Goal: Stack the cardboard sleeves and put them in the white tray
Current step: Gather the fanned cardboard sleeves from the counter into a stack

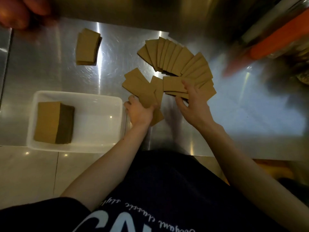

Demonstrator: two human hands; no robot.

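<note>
Your hands work over a stainless steel counter [50,76] that fills the view, streaked with glare. To the left of your left hand [139,113] sits the white tray [93,104], its near edge at the counter's front, with a thick stack of sleeves [48,121] already lying in its left half. Beyond your right hand [192,106] a fan of loose cardboard sleeves [175,59] spreads across the steel, overlapping one another. Far off past your left hand, a small neat pile [87,46] lies apart. Your left hand is closed around a few sleeves [140,87], which splay upward from your grip. Your right hand pinches a short bundle [173,85] between thumb and fingers, touching the fan's near end. Pale floor tiles [25,173] show below the counter.
</note>
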